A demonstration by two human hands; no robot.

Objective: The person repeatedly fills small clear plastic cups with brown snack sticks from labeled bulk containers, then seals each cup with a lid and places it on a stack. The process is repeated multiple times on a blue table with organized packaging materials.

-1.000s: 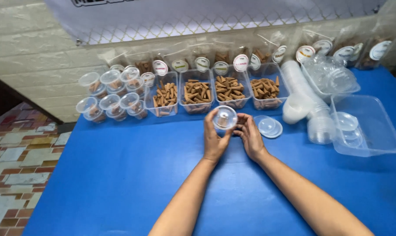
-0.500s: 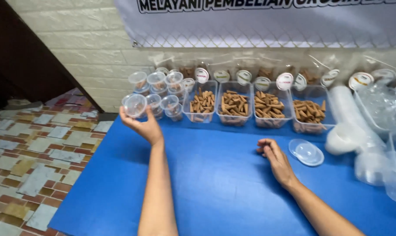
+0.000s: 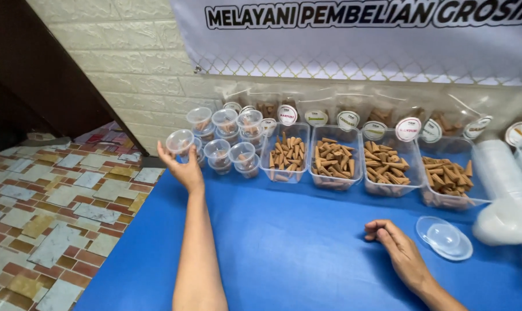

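My left hand point(image 3: 183, 167) reaches out to the far left edge of the blue table point(image 3: 284, 253) and holds a small lidded clear cup point(image 3: 179, 141) beside a stacked cluster of similar filled cups point(image 3: 226, 138). My right hand point(image 3: 400, 253) rests on the table with fingers loosely curled, holding nothing. A clear round lid point(image 3: 444, 237) lies just right of it.
Several clear rectangular tubs of brown cone-shaped pieces point(image 3: 330, 158) line the back, with labelled bags behind them. Stacked clear cups point(image 3: 506, 196) lie at the right. A white banner hangs on the wall. Tiled floor point(image 3: 48, 219) lies left of the table.
My left hand carried the lidded cup from the table's middle out to the cluster of cups at the left. My right hand let go and sank onto the table.
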